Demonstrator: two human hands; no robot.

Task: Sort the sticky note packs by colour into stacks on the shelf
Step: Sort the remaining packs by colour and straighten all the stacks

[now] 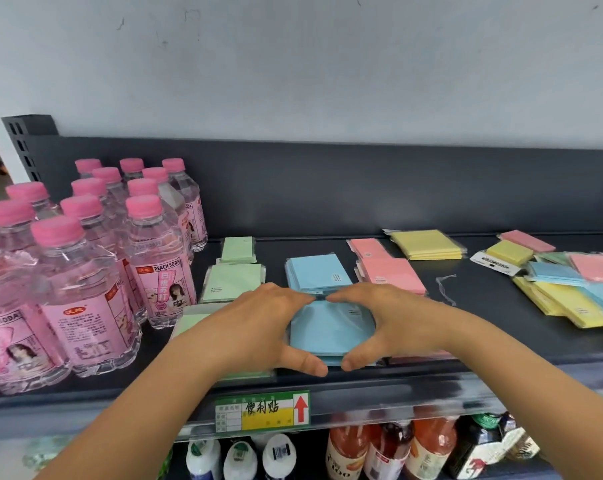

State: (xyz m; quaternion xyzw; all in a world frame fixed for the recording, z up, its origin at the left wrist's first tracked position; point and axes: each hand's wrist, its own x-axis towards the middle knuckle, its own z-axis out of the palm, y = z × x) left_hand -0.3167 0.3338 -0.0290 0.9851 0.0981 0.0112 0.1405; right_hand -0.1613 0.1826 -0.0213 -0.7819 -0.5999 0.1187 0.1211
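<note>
On the dark shelf [466, 327], a front stack of blue sticky note packs [327, 330] sits framed by both hands. My left hand [258, 327] grips its left side, fingers over the far edge and thumb at the near edge. My right hand [386, 323] grips the right side the same way. Behind it lies another blue stack [315, 271]. Green stacks [234, 280] [238, 249] lie to the left, and pink stacks [390, 275] [367, 247] to the right. A yellow stack [424, 244] lies at the back.
Pink-capped peach soda bottles [85, 268] crowd the shelf's left end. A loose mixed pile of yellow, blue and pink packs [566, 285] lies at the right. A price label [262, 412] hangs on the shelf's front edge, with bottles [348, 452] on the shelf below.
</note>
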